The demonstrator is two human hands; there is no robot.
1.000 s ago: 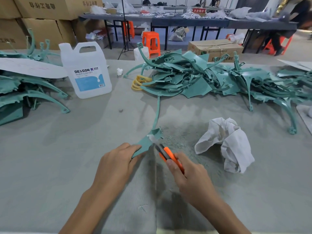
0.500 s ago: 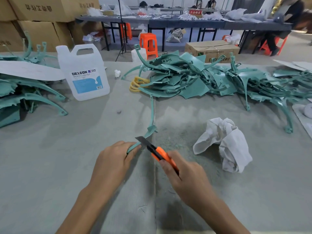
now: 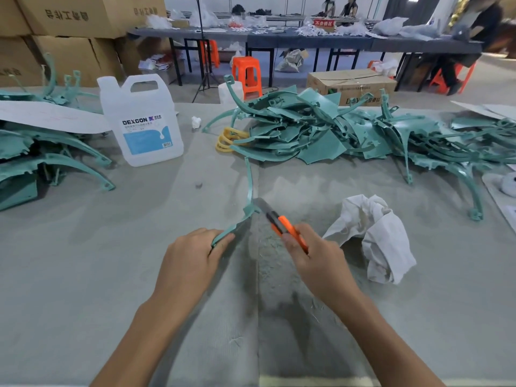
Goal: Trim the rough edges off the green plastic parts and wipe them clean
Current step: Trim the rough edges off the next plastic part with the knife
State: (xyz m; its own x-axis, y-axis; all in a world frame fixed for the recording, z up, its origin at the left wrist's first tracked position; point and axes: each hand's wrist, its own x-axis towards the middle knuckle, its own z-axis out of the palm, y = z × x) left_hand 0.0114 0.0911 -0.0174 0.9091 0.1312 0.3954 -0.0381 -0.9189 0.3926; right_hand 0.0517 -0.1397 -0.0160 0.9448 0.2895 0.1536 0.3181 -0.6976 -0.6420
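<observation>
Centre frame: the left hand (image 3: pixel 192 255) has its grip clamped on a curved green part (image 3: pixel 250 185); the right hand (image 3: pixel 318 261) clamps an orange knife (image 3: pixel 284 225), blade touching the part.

Only two hands and forearms of the person show, both bare from fingertips to the lower edge of view. The left hand (image 3: pixel 192 255) lies well to the left of the crumpled white cotton cloth (image 3: pixel 374 236). The right hand (image 3: pixel 318 261) is just beside that cloth's left edge. Both forearms are slim and smooth, widening away from the cloth toward the elbows. The backs of the hands show low knuckle ridges; the right thumb tip, on the side toward the cloth, is blurred
</observation>
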